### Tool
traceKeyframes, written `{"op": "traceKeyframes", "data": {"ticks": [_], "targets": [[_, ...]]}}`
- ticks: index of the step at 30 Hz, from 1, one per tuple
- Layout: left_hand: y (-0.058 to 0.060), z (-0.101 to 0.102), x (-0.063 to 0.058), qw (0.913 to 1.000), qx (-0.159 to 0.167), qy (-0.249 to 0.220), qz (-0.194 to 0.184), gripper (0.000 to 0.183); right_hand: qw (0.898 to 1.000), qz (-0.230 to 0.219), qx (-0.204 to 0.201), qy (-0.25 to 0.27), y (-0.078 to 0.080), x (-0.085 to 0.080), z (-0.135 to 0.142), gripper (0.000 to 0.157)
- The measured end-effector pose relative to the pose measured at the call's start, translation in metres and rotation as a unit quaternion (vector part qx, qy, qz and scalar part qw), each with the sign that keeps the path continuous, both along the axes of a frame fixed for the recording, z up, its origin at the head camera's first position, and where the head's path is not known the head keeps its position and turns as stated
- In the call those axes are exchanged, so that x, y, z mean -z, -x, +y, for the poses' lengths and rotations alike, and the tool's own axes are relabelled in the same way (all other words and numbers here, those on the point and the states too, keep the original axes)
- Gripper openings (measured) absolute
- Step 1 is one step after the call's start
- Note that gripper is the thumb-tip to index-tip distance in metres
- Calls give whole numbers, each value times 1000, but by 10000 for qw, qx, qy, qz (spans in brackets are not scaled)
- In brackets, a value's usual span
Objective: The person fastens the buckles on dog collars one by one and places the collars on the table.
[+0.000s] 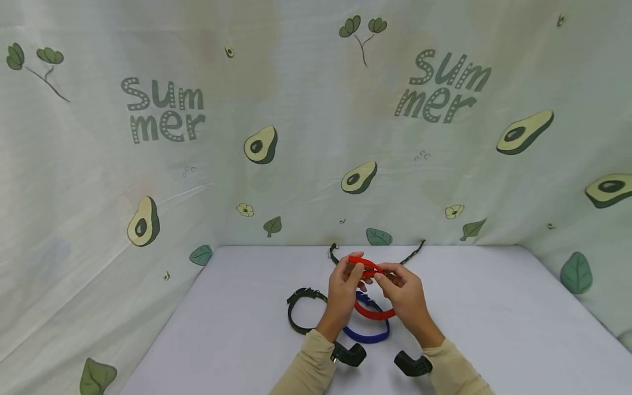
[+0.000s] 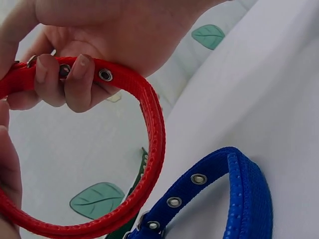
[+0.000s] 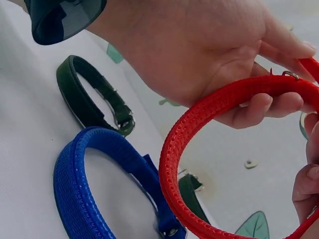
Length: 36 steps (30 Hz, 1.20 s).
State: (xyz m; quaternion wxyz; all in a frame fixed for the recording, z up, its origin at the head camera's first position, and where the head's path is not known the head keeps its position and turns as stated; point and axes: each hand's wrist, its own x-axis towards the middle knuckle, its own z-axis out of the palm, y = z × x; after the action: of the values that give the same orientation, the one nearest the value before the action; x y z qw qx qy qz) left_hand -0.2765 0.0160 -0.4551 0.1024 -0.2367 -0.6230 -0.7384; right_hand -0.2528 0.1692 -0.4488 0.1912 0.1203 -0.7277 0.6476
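A red collar (image 1: 373, 314) with metal eyelets hangs as a loop from both hands, above the table. My left hand (image 1: 343, 288) grips its upper band near the buckle; the left wrist view shows fingers curled round the red collar (image 2: 157, 144). My right hand (image 1: 406, 296) pinches the strap end with thumb and fingers, other fingers curled under the band (image 3: 199, 117). Just below, a blue collar (image 1: 367, 338) lies fastened in a loop. Left of it rests a dark green looped collar (image 1: 292, 315). The red buckle is partly hidden by fingers.
Behind the hands lies an unfastened dark green collar (image 1: 415, 251), its middle hidden. A white tabletop (image 1: 237, 329) holds everything, backed by a printed curtain (image 1: 306, 109). Black camera mounts (image 1: 413, 364) sit at the wrists.
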Motion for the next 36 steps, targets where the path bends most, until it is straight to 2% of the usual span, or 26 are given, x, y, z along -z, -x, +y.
{"op": "traceKeyframes", "data": {"ticks": [5, 11, 14, 18, 21, 22, 26, 28, 31, 33, 36], "targets": [[1, 4, 1, 9998, -80, 197, -55, 33, 9961, -365, -397, 701, 2, -2, 4, 25], [-1, 8, 0, 9979, -126, 588, 222, 17, 9771, -775, -827, 1801, 4, 0, 9, 17], [-3, 8, -1, 9949, -338, 811, 492, 14, 9590, -851, -1264, 2389, 5, 2, 8, 11], [-6, 10, -1, 9890, -714, 1026, 791, 13, 9226, -918, -1940, 3207, 6, 6, 7, 15], [-10, 13, -4, 9849, -957, 1042, 1000, 12, 8982, -948, -2295, 3626, 5, 9, 8, 18], [-14, 13, -7, 9836, -1015, 1037, 1073, 12, 8916, -952, -2384, 3730, 5, 9, 8, 19], [-28, 12, -23, 9802, -1158, 999, 1260, 13, 8755, -896, -2658, 3935, 5, 11, 7, 22], [-33, 11, -27, 9789, -1190, 965, 1349, 14, 8693, -818, -2804, 3987, 5, 12, 7, 25], [-34, 10, -27, 9787, -1219, 927, 1370, 15, 8624, -718, -2994, 4017, 6, 13, 7, 27], [-33, 9, -25, 9788, -1226, 904, 1366, 16, 8636, -691, -3030, 3970, 7, 13, 7, 27], [-27, 9, -18, 9766, -1297, 921, 1446, 16, 8724, -719, -2951, 3830, 8, 12, 5, 25]]}}
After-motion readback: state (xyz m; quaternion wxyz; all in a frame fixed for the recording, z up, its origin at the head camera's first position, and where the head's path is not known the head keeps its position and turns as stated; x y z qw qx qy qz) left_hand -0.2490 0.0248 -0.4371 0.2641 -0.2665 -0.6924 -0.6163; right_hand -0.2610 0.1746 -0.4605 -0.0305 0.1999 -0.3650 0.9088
